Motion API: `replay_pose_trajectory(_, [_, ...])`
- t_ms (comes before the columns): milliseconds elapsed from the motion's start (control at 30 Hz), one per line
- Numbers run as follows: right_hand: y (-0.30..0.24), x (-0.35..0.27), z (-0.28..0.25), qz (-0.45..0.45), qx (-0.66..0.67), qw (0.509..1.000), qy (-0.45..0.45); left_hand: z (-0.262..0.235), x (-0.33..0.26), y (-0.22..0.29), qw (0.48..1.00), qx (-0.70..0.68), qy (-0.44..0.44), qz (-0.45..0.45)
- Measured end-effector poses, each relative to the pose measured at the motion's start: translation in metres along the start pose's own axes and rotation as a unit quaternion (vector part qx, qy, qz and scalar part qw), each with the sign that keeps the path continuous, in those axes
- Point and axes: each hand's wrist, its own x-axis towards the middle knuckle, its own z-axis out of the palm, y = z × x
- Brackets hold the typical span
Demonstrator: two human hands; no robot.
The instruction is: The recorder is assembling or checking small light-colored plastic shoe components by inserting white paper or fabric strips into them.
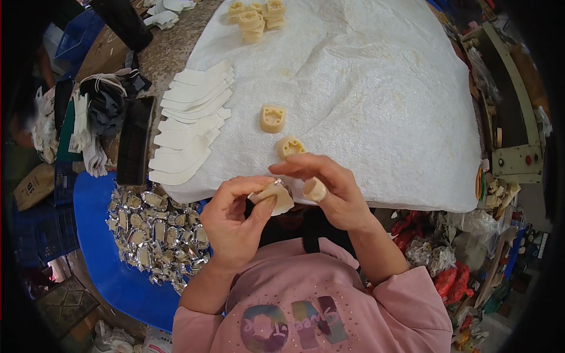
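Observation:
Close to my body, my left hand [238,215] pinches a small block with a shiny silver edge and a cream, flap-like face [281,203]. Its far side is hidden by my fingers. My right hand [335,188] hovers just to the right with its fingers apart and nothing visible between them. A pale wrapping covers the tip of its thumb. Just beyond the right fingertips sits a cream block with small holes [291,146], and a similar horseshoe-shaped cream block [272,119] lies a little farther off.
White sheeting [376,112] covers the table. Overlapping white cut pieces [185,138] lie along its left side, beside a dark phone-like slab [134,141]. Several cream blocks [252,23] are stacked at the far edge. A blue tub [103,259] holds many silver-wrapped blocks [159,229].

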Motion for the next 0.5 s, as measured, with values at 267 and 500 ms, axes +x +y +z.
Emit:
replay_pose_trajectory(267, [0.0084,0.0032,0.0080,-0.163,-0.282,0.945,0.030,0.0056,0.0011,-0.0073,0.999,-0.007,-0.035,0.023])
replay_pose_trajectory(500, [0.0050,0.0066,0.0040,-0.147,-0.262,0.954,0.013,0.0051,0.0000,-0.0055,0.998,0.037,-0.043,-0.012])
